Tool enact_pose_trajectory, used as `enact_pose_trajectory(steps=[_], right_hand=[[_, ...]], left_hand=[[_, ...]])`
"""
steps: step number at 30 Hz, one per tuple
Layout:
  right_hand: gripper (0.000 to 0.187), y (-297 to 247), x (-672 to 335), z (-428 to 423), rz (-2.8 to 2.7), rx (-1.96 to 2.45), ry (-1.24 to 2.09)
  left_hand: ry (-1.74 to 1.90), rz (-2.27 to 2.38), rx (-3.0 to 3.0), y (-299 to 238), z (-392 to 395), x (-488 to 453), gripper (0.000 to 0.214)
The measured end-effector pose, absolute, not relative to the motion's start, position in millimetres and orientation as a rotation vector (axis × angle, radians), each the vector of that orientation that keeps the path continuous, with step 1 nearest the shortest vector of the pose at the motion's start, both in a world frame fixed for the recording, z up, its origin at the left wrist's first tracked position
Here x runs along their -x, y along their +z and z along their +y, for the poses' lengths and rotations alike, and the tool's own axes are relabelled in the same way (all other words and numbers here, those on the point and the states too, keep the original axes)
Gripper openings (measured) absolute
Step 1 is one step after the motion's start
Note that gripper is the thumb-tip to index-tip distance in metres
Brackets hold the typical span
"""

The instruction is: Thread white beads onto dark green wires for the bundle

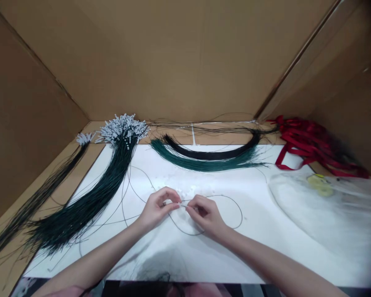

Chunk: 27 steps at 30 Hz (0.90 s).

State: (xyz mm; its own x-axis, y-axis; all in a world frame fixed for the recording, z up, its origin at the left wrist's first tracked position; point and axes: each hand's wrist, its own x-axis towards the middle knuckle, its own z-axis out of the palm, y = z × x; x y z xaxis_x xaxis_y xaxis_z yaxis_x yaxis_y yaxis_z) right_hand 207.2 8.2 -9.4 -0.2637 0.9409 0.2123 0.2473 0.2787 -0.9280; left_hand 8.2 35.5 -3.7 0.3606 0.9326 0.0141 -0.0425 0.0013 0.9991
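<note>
My left hand (160,209) is closed in a pinch, thumb and forefinger together on a thin dark wire (241,214). Facing it, my right hand (206,214) also pinches the wire, its fingertips a short gap from the left ones. A tiny pale piece, perhaps a bead, shows between the fingertips, too small to make out surely. The wire curves in loops below and to the right of my hands. Just beyond them, small white beads (188,190) lie scattered on the white board (136,181).
Dark green wires with white beaded tips (111,181) lie left, beside a thinner beaded bundle (49,185). Behind are a black wire bundle (213,155) and a green wire bundle (204,166). Red ribbon (309,140) and a clear plastic bag (315,214) lie right. Cardboard walls (185,62) surround the board.
</note>
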Motion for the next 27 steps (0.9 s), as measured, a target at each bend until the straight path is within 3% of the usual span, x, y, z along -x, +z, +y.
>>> enact_pose_trajectory(steps=[27], right_hand=[[0.014,-12.8,-203.2,6.1,-1.606,1.113,1.078]], left_hand=[[1.007,0.814,-1.228,-9.5,29.3,-13.5,0.019]])
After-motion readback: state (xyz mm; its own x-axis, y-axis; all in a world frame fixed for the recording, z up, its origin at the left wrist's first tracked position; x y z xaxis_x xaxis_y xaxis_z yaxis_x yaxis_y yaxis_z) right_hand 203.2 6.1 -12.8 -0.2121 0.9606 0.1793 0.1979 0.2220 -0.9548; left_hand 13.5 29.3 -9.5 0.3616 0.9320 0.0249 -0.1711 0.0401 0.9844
